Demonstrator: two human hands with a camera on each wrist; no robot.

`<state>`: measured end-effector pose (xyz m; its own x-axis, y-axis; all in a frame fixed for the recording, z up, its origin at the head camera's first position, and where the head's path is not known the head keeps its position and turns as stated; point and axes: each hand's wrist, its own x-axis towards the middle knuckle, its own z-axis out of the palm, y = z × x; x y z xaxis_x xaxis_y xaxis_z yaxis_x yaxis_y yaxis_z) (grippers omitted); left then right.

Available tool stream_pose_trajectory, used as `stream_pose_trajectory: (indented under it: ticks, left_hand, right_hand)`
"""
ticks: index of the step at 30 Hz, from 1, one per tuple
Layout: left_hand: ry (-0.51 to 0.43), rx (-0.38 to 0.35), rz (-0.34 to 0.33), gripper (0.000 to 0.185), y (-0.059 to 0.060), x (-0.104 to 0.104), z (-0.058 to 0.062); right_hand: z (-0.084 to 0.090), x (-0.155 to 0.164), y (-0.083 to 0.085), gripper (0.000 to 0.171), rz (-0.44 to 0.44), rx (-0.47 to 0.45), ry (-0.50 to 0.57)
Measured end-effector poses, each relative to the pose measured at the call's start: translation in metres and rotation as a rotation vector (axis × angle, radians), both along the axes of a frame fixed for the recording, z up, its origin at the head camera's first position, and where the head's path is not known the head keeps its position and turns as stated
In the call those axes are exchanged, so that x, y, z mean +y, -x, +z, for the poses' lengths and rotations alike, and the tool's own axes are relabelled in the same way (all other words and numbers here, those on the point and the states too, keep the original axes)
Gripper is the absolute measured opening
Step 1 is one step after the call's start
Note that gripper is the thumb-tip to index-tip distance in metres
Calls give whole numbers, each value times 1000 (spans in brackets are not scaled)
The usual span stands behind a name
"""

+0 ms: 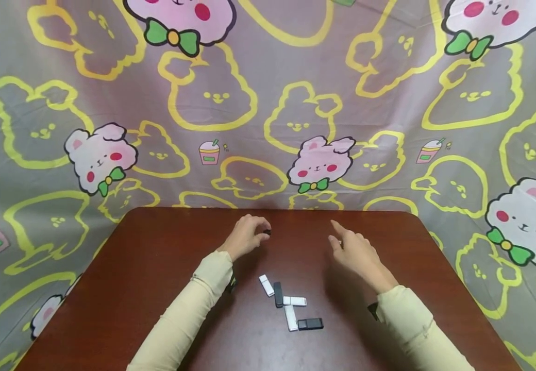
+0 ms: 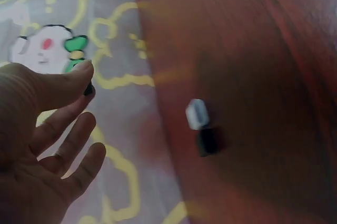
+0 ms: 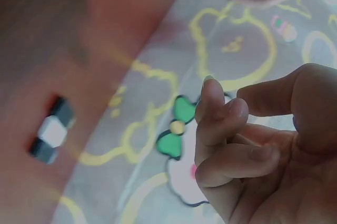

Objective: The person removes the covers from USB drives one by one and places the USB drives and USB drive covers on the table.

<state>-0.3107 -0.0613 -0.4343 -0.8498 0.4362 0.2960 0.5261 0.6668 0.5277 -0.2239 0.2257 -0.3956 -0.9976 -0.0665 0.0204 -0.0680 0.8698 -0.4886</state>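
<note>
On the table (image 1: 156, 268), near its front middle: a cluster of small blocks (image 1: 290, 304), touching end to end. Behind the cluster, left hand (image 1: 246, 236) and right hand (image 1: 353, 252), well apart. Pinched in the left fingertips, a small piece (image 1: 268, 232). Behind the table, a hanging cloth (image 1: 268, 103).

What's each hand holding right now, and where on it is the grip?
The left hand pinches a small black piece at its fingertips; which part of the piece cannot be told. The right hand holds nothing.
</note>
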Motion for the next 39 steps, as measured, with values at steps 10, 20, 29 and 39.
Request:
stream_pose_trajectory:
  ticks: [10, 20, 29, 39]
  left_hand:
    - [21, -97, -3, 25, 27, 3, -31]
    - [67, -154, -45, 22, 35, 0, -54]
    - [70, -190, -7, 25, 38, -4, -52]
    - [55, -202, -4, 25, 40, -6, -53]
  right_hand:
    - [23, -25, -19, 60, 61, 71, 24]
    - [32, -38, -34, 54, 93, 61, 57]
    - [43, -42, -37, 54, 125, 95, 61]
    - [46, -41, -36, 55, 121, 62, 52]
